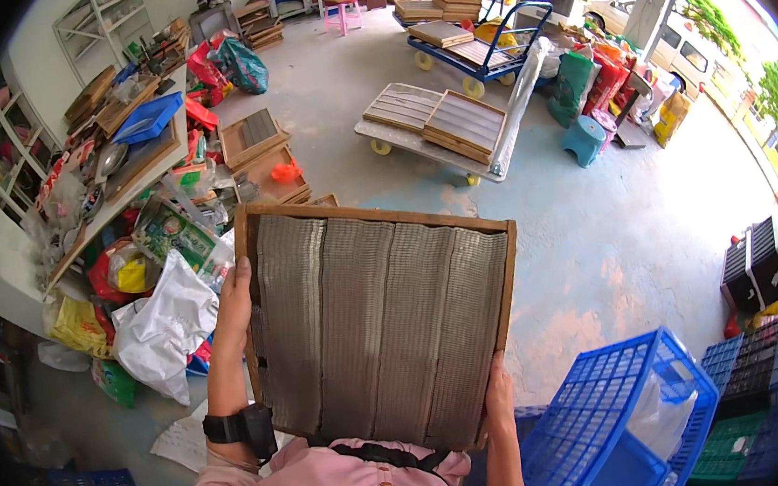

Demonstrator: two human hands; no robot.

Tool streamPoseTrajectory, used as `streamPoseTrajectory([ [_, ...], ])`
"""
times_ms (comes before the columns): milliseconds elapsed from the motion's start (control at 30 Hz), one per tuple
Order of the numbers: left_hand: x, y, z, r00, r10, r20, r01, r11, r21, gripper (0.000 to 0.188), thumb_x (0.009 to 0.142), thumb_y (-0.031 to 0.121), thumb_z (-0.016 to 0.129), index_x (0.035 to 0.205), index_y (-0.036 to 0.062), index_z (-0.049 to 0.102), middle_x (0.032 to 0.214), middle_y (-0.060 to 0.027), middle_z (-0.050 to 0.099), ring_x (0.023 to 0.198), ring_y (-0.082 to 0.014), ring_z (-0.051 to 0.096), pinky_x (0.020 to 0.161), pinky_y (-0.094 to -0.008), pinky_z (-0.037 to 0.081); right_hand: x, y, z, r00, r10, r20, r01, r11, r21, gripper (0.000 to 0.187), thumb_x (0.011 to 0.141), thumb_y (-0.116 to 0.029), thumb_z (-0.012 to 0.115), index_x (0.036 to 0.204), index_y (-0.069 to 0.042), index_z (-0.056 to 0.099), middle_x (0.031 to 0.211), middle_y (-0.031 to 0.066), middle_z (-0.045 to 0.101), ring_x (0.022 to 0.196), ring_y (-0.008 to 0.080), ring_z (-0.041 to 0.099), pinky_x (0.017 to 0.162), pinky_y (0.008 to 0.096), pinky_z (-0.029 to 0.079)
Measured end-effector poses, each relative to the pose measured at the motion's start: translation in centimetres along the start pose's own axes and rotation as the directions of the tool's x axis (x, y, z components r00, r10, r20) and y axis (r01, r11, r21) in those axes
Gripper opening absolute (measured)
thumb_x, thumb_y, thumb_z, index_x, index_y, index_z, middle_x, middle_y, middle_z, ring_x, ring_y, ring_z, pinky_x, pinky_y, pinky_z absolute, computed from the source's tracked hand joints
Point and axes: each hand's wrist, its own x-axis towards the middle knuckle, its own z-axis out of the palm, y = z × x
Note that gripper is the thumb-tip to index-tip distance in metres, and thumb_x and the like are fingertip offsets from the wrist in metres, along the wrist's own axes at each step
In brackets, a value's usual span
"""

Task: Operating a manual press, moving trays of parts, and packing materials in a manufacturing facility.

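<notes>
A large wooden-framed tray (369,329) is held up in front of my chest. Four ribbed, grey-brown strips fill its frame side by side, running lengthwise. My left hand (235,300) grips the left edge of the frame, its fingers hidden behind. On the opposite side, my right hand (497,387) is closed on the lower part of the right edge, fingers also mostly hidden. The tray tilts toward me, and its near edge touches or almost touches my pink shirt.
A blue plastic crate (601,401) stands close by at right. Bags, including a white sack (167,325), crowd the left beside a cluttered table (144,178). Ahead, a flat trolley (418,151) and a blue-railed cart (474,52) carry similar framed trays. A blue stool (585,140) stands farther right.
</notes>
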Motion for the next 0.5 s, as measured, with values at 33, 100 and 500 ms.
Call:
streamPoseTrajectory([
  [33,2.9,1.7,2.5,1.000,0.017,0.018,-0.018,0.998,0.055,0.062,0.088,0.047,0.037,0.122,-0.0045,0.037,0.122,-0.0137,0.044,0.113,-0.0213,0.041,0.093,-0.0294,0.031,3.6,-1.4,0.7,1.000,0.012,-0.018,-0.012,1.000,0.005,0.064,0.088,-0.051,0.031,0.103,0.007,0.053,0.094,0.0128,0.058,0.082,0.0200,0.054,0.071,0.0310,0.042],
  [100,9.0,2.6,6.0,1.000,-0.006,0.030,0.003,0.994,0.105,0.063,0.088,0.046,0.036,0.125,-0.0048,0.035,0.128,-0.0150,0.038,0.119,-0.0225,0.034,0.097,-0.0303,0.026,9.8,-5.0,2.0,0.999,0.029,-0.040,-0.028,1.000,0.007,0.067,0.086,-0.055,0.031,0.103,0.006,0.054,0.093,0.0109,0.057,0.081,0.0186,0.054,0.069,0.0306,0.042],
  [500,38.9,8.4,14.1,0.996,0.010,-0.090,-0.012,1.000,-0.018,0.059,0.088,0.048,0.036,0.114,-0.0044,0.044,0.112,-0.0149,0.049,0.106,-0.0225,0.043,0.091,-0.0303,0.031,36.6,-27.3,15.8,0.996,0.032,0.088,-0.023,0.995,-0.101,0.065,0.088,-0.052,0.029,0.106,0.006,0.052,0.097,0.0109,0.057,0.084,0.0178,0.053,0.073,0.0294,0.041],
])
